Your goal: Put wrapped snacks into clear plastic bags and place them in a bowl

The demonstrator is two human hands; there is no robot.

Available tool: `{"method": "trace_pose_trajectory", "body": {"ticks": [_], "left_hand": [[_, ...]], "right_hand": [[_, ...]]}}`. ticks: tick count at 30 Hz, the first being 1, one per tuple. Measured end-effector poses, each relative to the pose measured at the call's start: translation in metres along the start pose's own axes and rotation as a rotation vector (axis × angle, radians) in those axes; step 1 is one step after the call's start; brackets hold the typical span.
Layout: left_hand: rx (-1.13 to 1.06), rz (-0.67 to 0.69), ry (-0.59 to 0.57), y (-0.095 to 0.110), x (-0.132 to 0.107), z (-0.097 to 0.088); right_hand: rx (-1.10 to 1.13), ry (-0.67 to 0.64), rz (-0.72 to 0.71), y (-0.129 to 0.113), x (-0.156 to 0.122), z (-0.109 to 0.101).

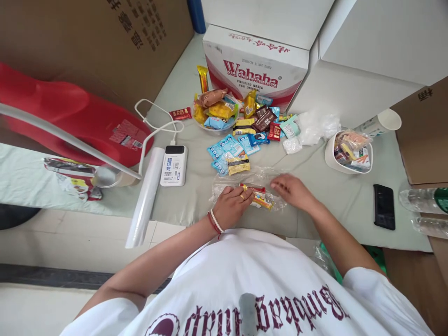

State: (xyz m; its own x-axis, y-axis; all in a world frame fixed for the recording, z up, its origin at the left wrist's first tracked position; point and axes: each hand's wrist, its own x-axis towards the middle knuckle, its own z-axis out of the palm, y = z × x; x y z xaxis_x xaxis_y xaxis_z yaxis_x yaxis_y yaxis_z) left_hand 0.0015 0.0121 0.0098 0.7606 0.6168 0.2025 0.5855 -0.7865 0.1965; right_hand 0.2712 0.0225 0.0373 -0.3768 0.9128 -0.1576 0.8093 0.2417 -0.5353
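Close to my body on the cloth-covered table lies a clear plastic bag [227, 179] with a few red and yellow snack packets [262, 200] on or in it; which one I cannot tell. My left hand [234, 205] is curled over the left end of these packets, its fingers gripping them. At the bag's right side, my right hand [293, 189] has its fingers bent together at the edge of the thin plastic. Just beyond the bag are a yellow snack packet [238, 163] and several light blue packets [226, 148].
A bowl [229, 126] heaped with snacks stands before a Wahaba carton [257, 70]. To the right are crumpled plastic [311, 128], a white container [346, 165], a paper cup [383, 122] and a phone [384, 206]. At left lie a power bank [174, 168], a plastic roll [145, 200] and a red jug [70, 116].
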Motion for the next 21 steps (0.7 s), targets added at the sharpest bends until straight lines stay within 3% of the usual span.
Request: {"method": "trace_pose_trajectory", "body": {"ticks": [3, 6, 9, 12, 15, 18, 21], "left_hand": [[-0.001, -0.030, 0.040, 0.003, -0.005, -0.002], [0.029, -0.077, 0.105, 0.010, -0.008, -0.004], [0.030, -0.118, 0.075, 0.014, -0.009, -0.005], [-0.001, -0.139, 0.006, 0.015, -0.009, -0.004], [-0.033, -0.144, -0.006, 0.015, -0.009, -0.002], [-0.085, -0.181, -0.015, 0.015, -0.009, 0.002], [-0.254, -0.186, 0.008, 0.011, -0.011, 0.007]], "right_hand": [[-0.138, 0.145, 0.012, 0.000, 0.034, -0.009], [-0.213, -0.025, 0.033, -0.006, 0.070, -0.004], [-0.146, -0.152, 0.013, -0.014, 0.083, -0.003], [-0.041, -0.137, -0.100, -0.024, 0.064, -0.009], [-0.124, -0.188, -0.202, -0.041, 0.025, -0.004], [-0.297, -0.231, -0.187, -0.053, -0.014, 0.019], [-0.378, -0.215, -0.151, -0.055, -0.034, 0.044]]}}
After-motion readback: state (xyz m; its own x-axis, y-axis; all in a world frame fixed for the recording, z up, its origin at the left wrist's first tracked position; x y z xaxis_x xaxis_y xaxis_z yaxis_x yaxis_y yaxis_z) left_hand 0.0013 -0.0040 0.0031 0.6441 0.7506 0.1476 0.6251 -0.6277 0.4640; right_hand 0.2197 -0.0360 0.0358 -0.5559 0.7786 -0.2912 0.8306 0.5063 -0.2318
